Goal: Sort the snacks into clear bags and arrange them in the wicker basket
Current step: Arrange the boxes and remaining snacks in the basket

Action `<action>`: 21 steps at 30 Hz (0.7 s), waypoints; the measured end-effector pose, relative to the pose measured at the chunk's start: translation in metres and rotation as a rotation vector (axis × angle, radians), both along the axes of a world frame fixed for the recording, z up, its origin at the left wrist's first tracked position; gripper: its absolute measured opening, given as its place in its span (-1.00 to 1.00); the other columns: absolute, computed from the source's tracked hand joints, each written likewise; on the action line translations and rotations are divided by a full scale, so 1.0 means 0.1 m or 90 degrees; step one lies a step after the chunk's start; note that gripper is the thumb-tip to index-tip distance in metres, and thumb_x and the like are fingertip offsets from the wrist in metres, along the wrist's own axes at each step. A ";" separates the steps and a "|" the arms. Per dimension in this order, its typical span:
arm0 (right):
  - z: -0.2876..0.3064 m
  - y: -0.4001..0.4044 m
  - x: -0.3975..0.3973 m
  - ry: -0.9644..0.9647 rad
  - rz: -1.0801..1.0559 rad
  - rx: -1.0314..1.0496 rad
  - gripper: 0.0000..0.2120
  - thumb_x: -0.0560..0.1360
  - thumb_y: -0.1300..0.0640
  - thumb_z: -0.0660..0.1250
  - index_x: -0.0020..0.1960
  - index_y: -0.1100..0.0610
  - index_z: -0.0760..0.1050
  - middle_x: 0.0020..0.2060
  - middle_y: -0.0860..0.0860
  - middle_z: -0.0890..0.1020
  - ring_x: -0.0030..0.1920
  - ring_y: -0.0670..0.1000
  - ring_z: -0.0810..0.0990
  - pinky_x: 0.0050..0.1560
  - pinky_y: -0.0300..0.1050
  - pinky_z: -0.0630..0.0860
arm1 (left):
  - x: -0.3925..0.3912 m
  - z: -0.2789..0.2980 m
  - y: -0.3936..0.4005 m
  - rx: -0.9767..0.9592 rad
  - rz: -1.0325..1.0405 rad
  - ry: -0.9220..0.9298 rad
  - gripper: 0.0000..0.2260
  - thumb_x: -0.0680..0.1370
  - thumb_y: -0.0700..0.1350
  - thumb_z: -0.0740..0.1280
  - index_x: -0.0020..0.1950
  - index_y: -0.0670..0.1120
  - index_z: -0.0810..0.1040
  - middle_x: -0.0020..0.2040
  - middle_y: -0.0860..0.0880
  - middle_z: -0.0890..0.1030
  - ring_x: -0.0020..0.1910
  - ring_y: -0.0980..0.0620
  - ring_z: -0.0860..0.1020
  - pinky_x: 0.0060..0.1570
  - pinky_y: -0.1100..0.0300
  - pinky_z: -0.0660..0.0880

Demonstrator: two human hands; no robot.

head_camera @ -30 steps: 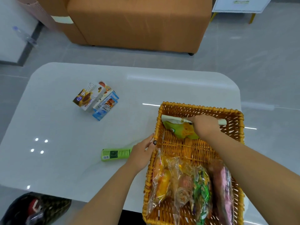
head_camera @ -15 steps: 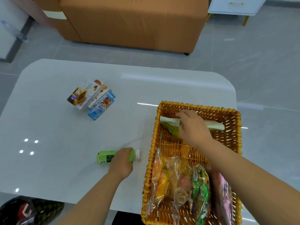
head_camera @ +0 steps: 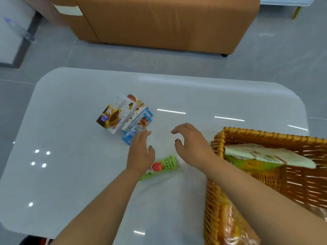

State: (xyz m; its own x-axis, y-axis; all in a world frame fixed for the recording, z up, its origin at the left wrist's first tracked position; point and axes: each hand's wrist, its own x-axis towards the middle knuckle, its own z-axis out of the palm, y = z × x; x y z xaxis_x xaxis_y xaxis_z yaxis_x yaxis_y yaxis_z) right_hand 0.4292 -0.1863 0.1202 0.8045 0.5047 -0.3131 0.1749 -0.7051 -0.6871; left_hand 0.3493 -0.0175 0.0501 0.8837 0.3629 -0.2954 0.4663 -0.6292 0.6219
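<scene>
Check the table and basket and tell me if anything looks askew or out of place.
Nothing is spilled or damaged. The green bottle lies on its side on the table, outside the wicker basket, between both wrists. The snack boxes sit in a loose, tilted cluster, unbagged. In the basket, a green packet leans against the far corner.

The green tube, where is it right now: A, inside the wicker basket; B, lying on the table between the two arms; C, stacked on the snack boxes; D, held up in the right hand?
B: the green tube lies flat on the white table, below both hands, outside the wicker basket.
</scene>
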 end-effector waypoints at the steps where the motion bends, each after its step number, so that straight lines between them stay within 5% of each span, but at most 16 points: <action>1: -0.05 0.13 0.06 0.026 -0.006 -0.014 -0.67 0.54 0.25 0.20 0.29 0.12 0.47 0.28 -0.01 0.45 0.30 -0.01 0.41 0.24 -0.16 0.40 | 0.14 0.01 0.19 0.033 0.007 -0.024 -0.48 0.50 -0.27 0.35 0.45 -0.10 0.34 0.49 -0.07 0.30 0.49 -0.05 0.22 0.41 0.17 0.22; 4: -0.19 0.47 0.22 0.080 -0.004 -0.055 -0.65 0.54 0.24 0.20 0.31 0.11 0.45 0.29 0.00 0.44 0.23 0.01 0.46 0.20 -0.14 0.41 | 0.54 0.00 0.72 0.146 0.031 -0.006 -0.28 0.45 -0.16 0.46 0.53 -0.13 0.20 0.57 -0.15 0.11 0.57 -0.13 0.03 0.52 -0.05 0.07; 7: -0.33 0.73 0.34 0.116 -0.010 -0.085 -0.65 0.54 0.23 0.21 0.31 0.11 0.45 0.27 0.03 0.44 0.06 0.01 0.48 0.12 -0.12 0.43 | 0.79 -0.07 1.14 0.201 0.062 0.143 -0.03 0.40 0.05 0.51 0.60 -0.07 -0.05 0.60 -0.17 -0.06 0.58 -0.15 -0.13 0.51 -0.13 -0.10; 10: -0.47 0.88 0.37 0.136 -0.009 -0.116 -0.65 0.54 0.22 0.21 0.32 0.11 0.44 0.26 0.03 0.42 -0.04 -0.05 0.42 0.04 -0.17 0.41 | 0.85 -0.18 1.34 0.185 0.094 0.224 0.01 0.38 0.22 0.46 0.60 -0.05 -0.10 0.58 -0.14 0.07 0.56 -0.16 0.03 0.49 -0.19 -0.03; 16: -0.64 1.02 0.17 0.162 -0.041 -0.109 -0.68 0.58 0.22 0.19 0.31 0.09 0.43 0.27 0.00 0.44 0.23 -0.02 0.43 0.16 -0.24 0.38 | 0.61 -0.24 1.30 0.159 0.162 0.127 -0.02 0.33 0.26 0.49 0.57 -0.03 0.06 0.47 -0.10 0.29 0.44 -0.13 0.26 0.39 -0.14 0.18; 21: -0.58 1.25 0.09 0.229 -0.267 0.067 -0.76 0.59 0.15 0.24 0.25 0.06 0.44 0.11 -0.08 0.53 0.02 -0.13 0.52 -0.12 -0.38 0.46 | 0.36 -0.09 1.09 0.111 0.185 0.051 -0.03 0.32 0.21 0.52 0.57 0.00 0.06 0.47 -0.03 0.29 0.45 -0.04 0.23 0.42 -0.08 0.16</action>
State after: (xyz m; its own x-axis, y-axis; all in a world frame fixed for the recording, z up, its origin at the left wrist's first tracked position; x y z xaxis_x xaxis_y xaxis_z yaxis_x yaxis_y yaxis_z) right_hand 0.4384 -0.0616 0.0622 0.7951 0.2074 -0.5699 -0.3641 -0.5882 -0.7221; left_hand 0.3857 0.0916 0.0410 0.7129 0.6464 -0.2718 0.6843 -0.5566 0.4711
